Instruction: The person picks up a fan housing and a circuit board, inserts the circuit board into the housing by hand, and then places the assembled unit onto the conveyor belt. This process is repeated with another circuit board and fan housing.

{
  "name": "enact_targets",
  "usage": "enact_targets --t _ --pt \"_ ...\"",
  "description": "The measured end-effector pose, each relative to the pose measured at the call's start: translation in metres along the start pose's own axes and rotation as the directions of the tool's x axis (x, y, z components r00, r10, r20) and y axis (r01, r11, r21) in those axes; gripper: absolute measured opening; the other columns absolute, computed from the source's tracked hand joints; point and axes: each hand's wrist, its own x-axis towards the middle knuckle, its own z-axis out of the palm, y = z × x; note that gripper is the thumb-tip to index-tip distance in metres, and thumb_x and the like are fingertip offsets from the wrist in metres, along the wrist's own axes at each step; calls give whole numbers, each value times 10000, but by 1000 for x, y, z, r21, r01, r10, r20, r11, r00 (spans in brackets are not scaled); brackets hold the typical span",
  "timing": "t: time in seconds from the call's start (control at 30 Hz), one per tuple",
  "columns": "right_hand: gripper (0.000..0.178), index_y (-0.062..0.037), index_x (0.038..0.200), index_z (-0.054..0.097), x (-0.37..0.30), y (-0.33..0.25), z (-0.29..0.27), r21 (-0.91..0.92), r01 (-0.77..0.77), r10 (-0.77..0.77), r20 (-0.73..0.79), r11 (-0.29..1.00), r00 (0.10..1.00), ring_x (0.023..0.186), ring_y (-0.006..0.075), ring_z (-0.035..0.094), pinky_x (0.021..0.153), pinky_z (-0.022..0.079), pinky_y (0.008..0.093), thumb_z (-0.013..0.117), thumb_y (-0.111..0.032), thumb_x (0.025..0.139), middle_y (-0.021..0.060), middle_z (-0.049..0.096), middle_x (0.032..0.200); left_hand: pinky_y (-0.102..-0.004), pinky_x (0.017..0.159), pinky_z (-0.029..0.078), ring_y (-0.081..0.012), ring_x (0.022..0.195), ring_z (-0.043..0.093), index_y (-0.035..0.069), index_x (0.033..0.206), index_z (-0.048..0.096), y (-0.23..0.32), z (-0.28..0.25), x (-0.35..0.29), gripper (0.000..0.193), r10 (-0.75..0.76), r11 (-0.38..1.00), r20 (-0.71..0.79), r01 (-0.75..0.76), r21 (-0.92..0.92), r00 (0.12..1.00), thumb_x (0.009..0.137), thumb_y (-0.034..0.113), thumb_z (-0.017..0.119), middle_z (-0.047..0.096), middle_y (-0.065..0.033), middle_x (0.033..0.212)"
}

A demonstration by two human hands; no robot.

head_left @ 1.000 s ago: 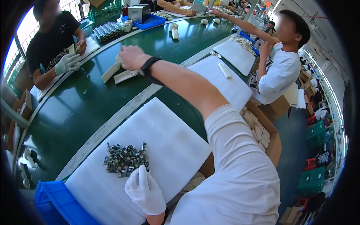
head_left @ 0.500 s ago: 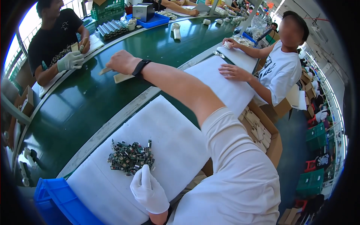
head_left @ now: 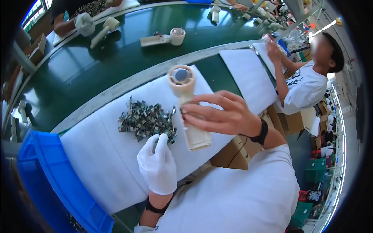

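My right hand (head_left: 227, 116), bare with a black wristband, grips the handle of a cream handheld fan (head_left: 198, 136) over the white work mat (head_left: 103, 167). The fan's round head has spokes and a grey hub, and its long handle looks like an open shell. My left hand (head_left: 157, 167), in a white glove, is at the near edge of a heap of small green circuit boards (head_left: 145, 118). Its fingers are drawn together at the tips; whatever they may pinch is hidden.
A blue plastic bin (head_left: 50, 159) stands left of the mat. Beyond runs a green conveyor (head_left: 81, 73) carrying another fan (head_left: 176, 37) and more fan parts. A co-worker's gloved hand (head_left: 84, 24) is across the belt. Another person (head_left: 303, 79) works at right, near cardboard boxes (head_left: 231, 151).
My right hand has come back from the conveyor and now holds the handheld fan over the mat. My left hand stays by the circuit boards. The view has shifted.
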Motion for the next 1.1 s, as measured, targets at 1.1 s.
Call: enact_targets --t 1.1 --pt "133 -107 959 684 -39 -58 26 328 -410 411 71 851 909 785 167 638 672 545 297 744 -124 842 4 618 845 -424 790 501 -304 885 626 73 1219 661 -9 -13 -5 400 15 982 105 -34 184 994 821 47 694 636 -105 1043"
